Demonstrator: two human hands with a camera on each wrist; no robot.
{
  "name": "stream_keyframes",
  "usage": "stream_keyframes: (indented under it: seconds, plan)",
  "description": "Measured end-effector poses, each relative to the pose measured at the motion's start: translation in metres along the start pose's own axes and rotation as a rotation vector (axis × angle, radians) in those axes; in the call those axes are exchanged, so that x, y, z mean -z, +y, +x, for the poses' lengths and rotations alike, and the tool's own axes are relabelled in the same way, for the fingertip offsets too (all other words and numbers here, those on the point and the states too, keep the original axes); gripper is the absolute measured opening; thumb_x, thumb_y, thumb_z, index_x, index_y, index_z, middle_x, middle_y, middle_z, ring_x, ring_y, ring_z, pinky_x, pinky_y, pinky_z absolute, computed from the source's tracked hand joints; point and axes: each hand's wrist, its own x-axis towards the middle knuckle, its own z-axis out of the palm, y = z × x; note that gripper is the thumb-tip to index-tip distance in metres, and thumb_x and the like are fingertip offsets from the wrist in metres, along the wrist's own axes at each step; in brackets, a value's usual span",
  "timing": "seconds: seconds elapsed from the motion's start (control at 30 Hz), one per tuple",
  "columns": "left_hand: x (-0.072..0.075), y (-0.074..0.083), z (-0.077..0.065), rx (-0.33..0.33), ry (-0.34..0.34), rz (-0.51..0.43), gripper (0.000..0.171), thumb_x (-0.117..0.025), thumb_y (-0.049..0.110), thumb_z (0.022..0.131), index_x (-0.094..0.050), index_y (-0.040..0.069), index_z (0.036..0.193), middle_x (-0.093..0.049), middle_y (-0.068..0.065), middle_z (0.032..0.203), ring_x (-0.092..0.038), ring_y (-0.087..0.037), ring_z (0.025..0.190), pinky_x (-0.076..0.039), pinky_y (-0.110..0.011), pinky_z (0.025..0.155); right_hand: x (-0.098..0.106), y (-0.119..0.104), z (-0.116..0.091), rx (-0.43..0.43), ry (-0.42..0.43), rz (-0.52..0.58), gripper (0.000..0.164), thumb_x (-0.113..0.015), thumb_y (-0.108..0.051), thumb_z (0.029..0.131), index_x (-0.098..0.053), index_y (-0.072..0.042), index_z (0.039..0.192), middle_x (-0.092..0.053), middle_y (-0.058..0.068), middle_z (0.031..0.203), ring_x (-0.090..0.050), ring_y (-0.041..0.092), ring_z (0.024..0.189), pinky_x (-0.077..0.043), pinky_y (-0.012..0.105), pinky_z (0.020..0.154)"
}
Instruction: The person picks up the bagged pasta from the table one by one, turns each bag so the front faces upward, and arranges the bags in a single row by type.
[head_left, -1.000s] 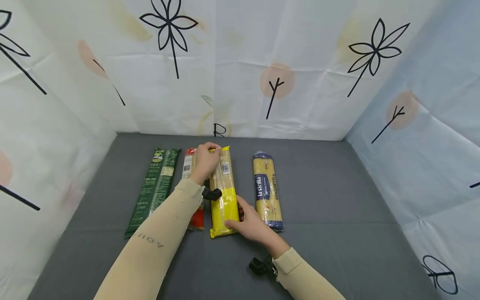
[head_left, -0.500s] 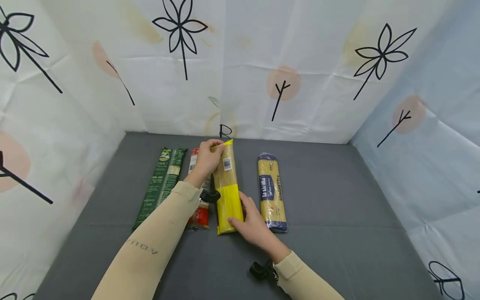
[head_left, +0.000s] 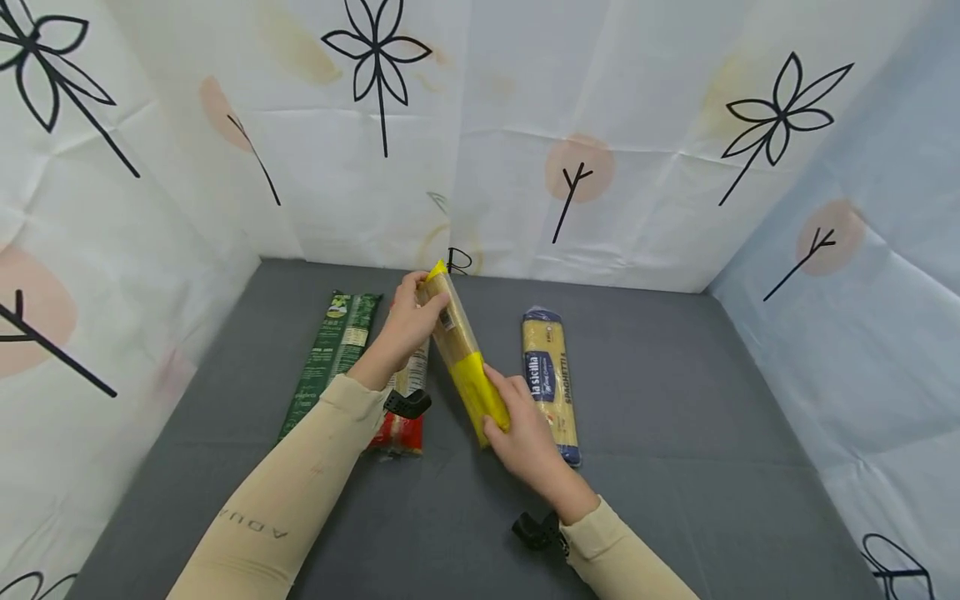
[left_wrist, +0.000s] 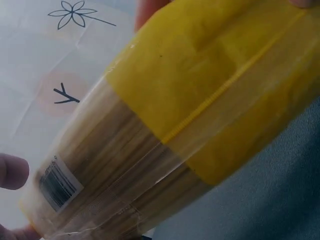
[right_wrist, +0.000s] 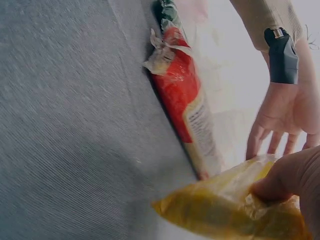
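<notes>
A yellow spaghetti packet (head_left: 467, 365) with a clear upper half and a barcode is held tilted above the table by both hands. My left hand (head_left: 408, 321) grips its far end, thumb on the near face. Lower down, my right hand (head_left: 522, 429) holds the yellow end between thumb and fingers. The left wrist view shows the spaghetti packet (left_wrist: 150, 130) close up, its strands visible through the film. In the right wrist view, the right thumb (right_wrist: 280, 180) presses on the spaghetti packet (right_wrist: 215, 205).
Left of it lie a green pasta packet (head_left: 330, 358) and a red-ended packet (head_left: 401, 433), both partly covered by the left arm. A blue-labelled spaghetti packet (head_left: 542, 367) lies to the right. Patterned cloth walls (head_left: 510, 200) border the grey table (head_left: 675, 400).
Both hands have lifted the yellow spaghetti packet off the table and tilted it, its far end swinging left and its near end right. The other packets have stayed in place.
</notes>
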Motion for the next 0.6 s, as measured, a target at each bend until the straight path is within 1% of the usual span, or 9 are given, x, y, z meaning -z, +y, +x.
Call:
stream_keyframes:
  seconds: [0.1,0.17,0.23,0.27,0.33,0.4,0.5,0.6]
  plan:
    - [0.004,0.001,-0.004,0.017,-0.005,-0.055,0.064,-0.056,0.043,0.096,-0.021,0.024,0.146,-0.021,-0.011,0.15,-0.046,-0.034,0.12,-0.05,-0.051,0.087,0.003,-0.003,0.003,0.096,0.055,-0.131,0.071,-0.07,-0.006,0.084,-0.043,-0.024,0.147,-0.05,-0.001,0.111,-0.051,0.013,0.086,-0.05,0.03,0.069]
    - [0.004,0.002,-0.005,0.05,-0.013,-0.137,0.071,-0.059,0.042,0.094,-0.014,0.025,0.146,-0.015,-0.013,0.152,-0.049,-0.036,0.118,-0.052,-0.052,0.084,0.004,-0.004,0.004,0.191,0.097,-0.254,0.069,-0.071,-0.003,0.083,-0.046,-0.022,0.145,-0.053,0.002,0.111,-0.054,0.017,0.088,-0.052,0.032,0.069]
    - [0.003,0.001,-0.006,0.082,-0.018,-0.206,0.078,-0.062,0.042,0.093,-0.007,0.025,0.145,-0.013,-0.015,0.153,-0.052,-0.038,0.116,-0.053,-0.05,0.081,0.005,-0.005,0.005,0.288,0.145,-0.385,0.066,-0.07,-0.001,0.081,-0.051,-0.019,0.141,-0.056,0.005,0.11,-0.056,0.021,0.089,-0.054,0.034,0.068]
    - [0.003,0.0,-0.007,0.099,-0.019,-0.236,0.081,-0.064,0.042,0.092,-0.005,0.025,0.145,-0.013,-0.015,0.152,-0.053,-0.038,0.115,-0.054,-0.048,0.079,0.006,-0.005,0.006,0.329,0.165,-0.44,0.064,-0.07,-0.001,0.08,-0.053,-0.018,0.139,-0.057,0.006,0.11,-0.057,0.023,0.089,-0.054,0.035,0.067]
    - [0.002,-0.003,-0.006,0.126,-0.015,-0.288,0.086,-0.066,0.041,0.091,-0.001,0.026,0.144,-0.019,-0.015,0.15,-0.055,-0.037,0.114,-0.055,-0.045,0.076,0.005,-0.005,0.006,0.383,0.189,-0.535,0.062,-0.072,-0.003,0.079,-0.055,-0.018,0.137,-0.059,0.007,0.111,-0.058,0.025,0.089,-0.055,0.036,0.066]
    - [0.001,-0.008,-0.005,0.136,-0.002,-0.305,0.089,-0.068,0.04,0.089,0.0,0.026,0.144,-0.027,-0.014,0.145,-0.057,-0.036,0.112,-0.057,-0.042,0.073,0.003,-0.005,0.006,0.404,0.198,-0.59,0.061,-0.074,-0.005,0.079,-0.056,-0.019,0.137,-0.06,0.007,0.111,-0.058,0.025,0.088,-0.055,0.036,0.065]
    - [0.0,-0.014,-0.004,0.128,0.021,-0.328,0.089,-0.07,0.036,0.089,0.001,0.026,0.143,-0.036,-0.011,0.14,-0.057,-0.035,0.111,-0.057,-0.041,0.071,0.001,-0.005,0.005,0.4,0.192,-0.632,0.063,-0.076,-0.008,0.08,-0.055,-0.02,0.137,-0.06,0.007,0.113,-0.057,0.024,0.089,-0.055,0.036,0.066]
    - [-0.002,-0.017,-0.005,0.112,0.044,-0.339,0.085,-0.068,0.029,0.092,0.0,0.026,0.143,-0.036,-0.012,0.139,-0.057,-0.035,0.11,-0.057,-0.041,0.071,-0.002,-0.006,0.004,0.39,0.192,-0.638,0.062,-0.075,-0.007,0.08,-0.055,-0.019,0.137,-0.06,0.006,0.114,-0.056,0.025,0.09,-0.055,0.037,0.068]
